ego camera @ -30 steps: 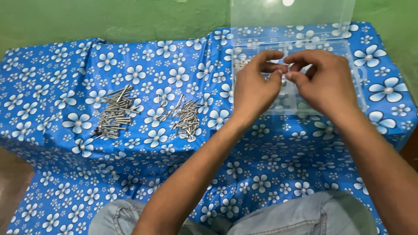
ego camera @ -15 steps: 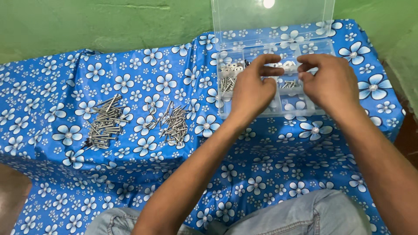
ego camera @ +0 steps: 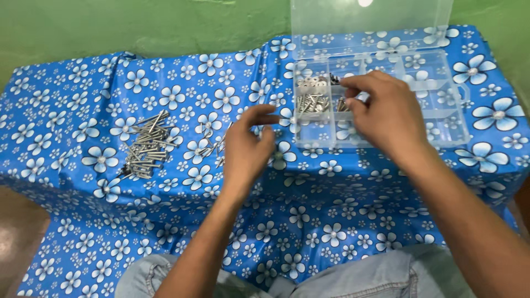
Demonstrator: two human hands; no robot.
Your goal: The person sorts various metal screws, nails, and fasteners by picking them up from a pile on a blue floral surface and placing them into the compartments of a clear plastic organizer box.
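1. Right hand (ego camera: 386, 118) over the clear plastic organiser box (ego camera: 447, 118), which sits at the far right corner of the surface (ego camera: 66, 110). Thumb and forefinger tips pinched together above a middle compartment; whether a small part sits in that grip cannot be told.
2. Left hand (ego camera: 247, 148) low over the surface, just left of the box's near left corner. Fingers loosely curled, thumb and forefinger apart, grip released; nothing held.
3. Small pile of screws (ego camera: 212, 146) lies directly under and partly hidden by the left hand, near the middle of the surface.
4. Larger pile of long screws (ego camera: 146, 146) further toward the left edge, well apart from both hands.
5. Box lid (ego camera: 370, 19) stands open, upright against the green wall (ego camera: 138, 25).
6. Box's far left compartments: washers (ego camera: 311, 83) in one, short screws (ego camera: 312, 102) in the one just nearer. More small metal parts beside the right hand's fingertips, kind unclear. Right-side compartments show only the cloth pattern through the plastic.
7. Blue cloth with white flowers (ego camera: 331, 209) covers the surface and hangs over its near edge.
8. Knees in jeans (ego camera: 386, 276) at the near edge.
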